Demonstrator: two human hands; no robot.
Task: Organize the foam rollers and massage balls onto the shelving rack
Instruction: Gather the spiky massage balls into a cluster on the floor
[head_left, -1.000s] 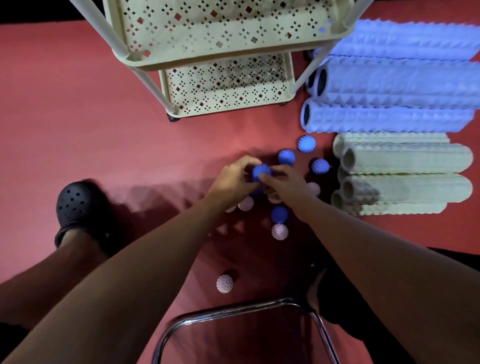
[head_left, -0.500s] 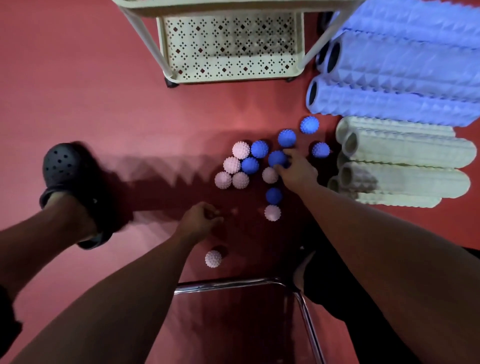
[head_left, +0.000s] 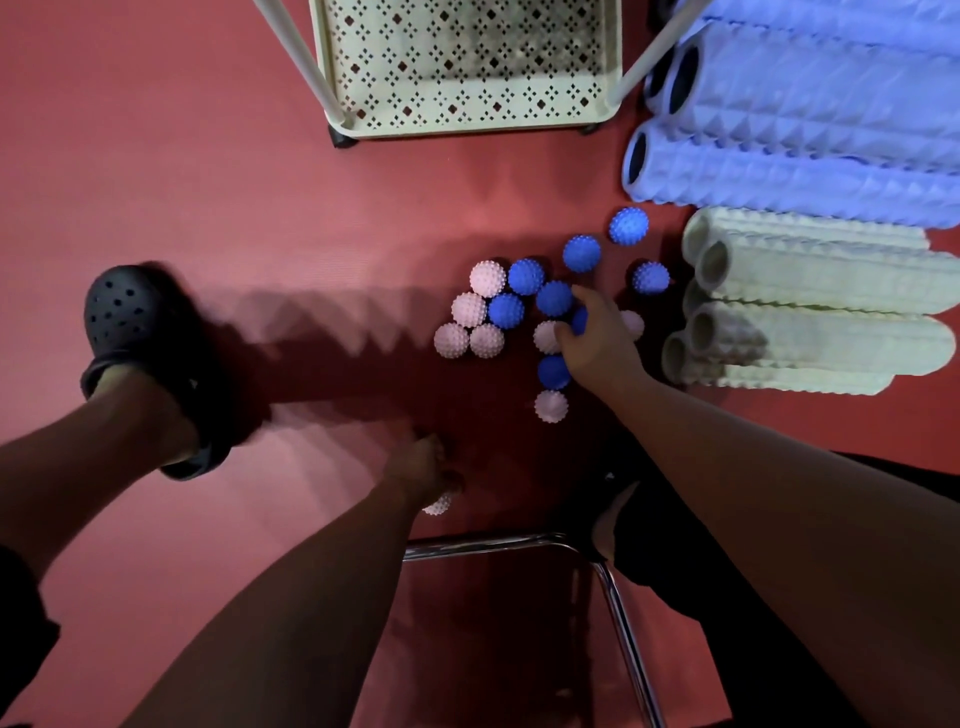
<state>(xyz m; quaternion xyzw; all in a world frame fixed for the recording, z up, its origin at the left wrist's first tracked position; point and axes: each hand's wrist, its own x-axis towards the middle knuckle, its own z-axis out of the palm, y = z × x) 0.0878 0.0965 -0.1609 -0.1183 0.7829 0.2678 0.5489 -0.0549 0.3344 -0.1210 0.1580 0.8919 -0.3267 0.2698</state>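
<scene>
Several spiky massage balls lie on the red floor: a pink and blue cluster (head_left: 488, 312), more blue ones (head_left: 628, 226) toward the rollers, and a pink one (head_left: 550, 406) nearer me. My right hand (head_left: 597, 343) is curled around a blue ball (head_left: 579, 319) in the middle of the group. My left hand (head_left: 423, 467) is blurred and lies over a lone pink ball (head_left: 438, 505); whether it grips the ball is unclear. The cream perforated rack (head_left: 467, 122) stands at the top. Blue foam rollers (head_left: 779, 182) and cream foam rollers (head_left: 831, 332) lie at the right.
My foot in a black clog (head_left: 124, 317) stands on the floor at the left. A chrome tube frame (head_left: 519, 540) sits at the bottom centre below my arms. White rack legs (head_left: 306, 67) slant down to the bottom shelf.
Both hands were together on a blue ball a second ago. The left hand has since dropped back toward the lone pink ball. The right hand stayed among the balls and curled on a blue one.
</scene>
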